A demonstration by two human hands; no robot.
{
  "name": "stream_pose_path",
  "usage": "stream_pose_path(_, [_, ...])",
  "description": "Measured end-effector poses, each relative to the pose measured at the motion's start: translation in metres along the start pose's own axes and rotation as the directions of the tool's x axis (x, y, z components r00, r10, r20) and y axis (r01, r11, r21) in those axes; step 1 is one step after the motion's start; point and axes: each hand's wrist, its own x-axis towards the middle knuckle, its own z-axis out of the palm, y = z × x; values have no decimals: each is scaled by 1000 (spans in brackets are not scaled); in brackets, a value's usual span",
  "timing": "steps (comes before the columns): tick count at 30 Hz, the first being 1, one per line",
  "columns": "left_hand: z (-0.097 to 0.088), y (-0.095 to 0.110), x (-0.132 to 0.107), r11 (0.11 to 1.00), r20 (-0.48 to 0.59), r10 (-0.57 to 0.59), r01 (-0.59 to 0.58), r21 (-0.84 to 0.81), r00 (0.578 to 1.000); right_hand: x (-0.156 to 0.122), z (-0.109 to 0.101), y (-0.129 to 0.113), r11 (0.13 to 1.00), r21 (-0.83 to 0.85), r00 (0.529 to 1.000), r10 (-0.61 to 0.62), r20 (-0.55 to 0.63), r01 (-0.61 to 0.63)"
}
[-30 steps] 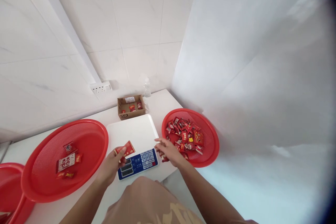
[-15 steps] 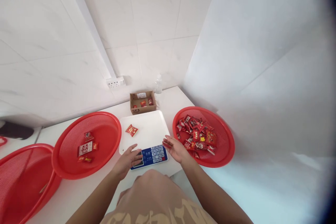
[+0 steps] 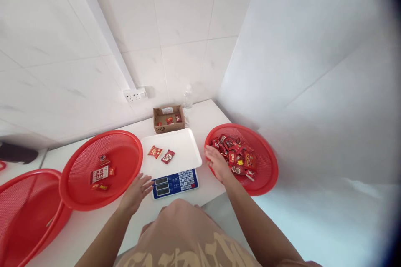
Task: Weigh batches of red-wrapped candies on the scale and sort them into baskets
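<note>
A digital scale with a white tray (image 3: 171,164) and a blue keypad (image 3: 188,181) stands before me. Two small red snack packets lie on the tray, one at the left (image 3: 155,152) and a darker one (image 3: 168,157) beside it. My left hand (image 3: 137,194) hovers by the scale's left display side, fingers apart and holding nothing. Over the left rim of the right red basket (image 3: 268,167) is my right hand (image 3: 217,164), fingers stretched out with no packet seen in them. Many red packets (image 3: 232,146) are heaped in that basket.
A second red basket (image 3: 77,196) at the left holds several packets, and a third red basket (image 3: 12,179) overlaps its lower edge. Behind the scale stand a small cardboard box (image 3: 169,127) with packets and a clear bottle (image 3: 188,98). A wall (image 3: 297,71) rises close on the right.
A second, darker packet now lies on the scale tray. My right hand has moved right to the basket's rim, and my left hand has drawn back left, uncovering the displays.
</note>
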Motion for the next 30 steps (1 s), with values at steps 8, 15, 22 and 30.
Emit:
stream_pose_path(8, [-23,24,21,1000,-103,12,-15,-25,995,9,-88,40,837,-537,990,40,-135,-107])
stream_pose_path(15, [-16,40,31,998,-110,58,-60,-18,992,14,-86,63,638,-756,986,150,-67,-148])
stream_pose_path(22, [-5,35,10,998,14,20,-21,60,1000,28,-79,64,656,-727,978,178,-112,-203])
stream_pose_path(30, [1,30,-2,993,93,9,-20,117,996,24,-83,60,928,-308,975,174,-135,-209])
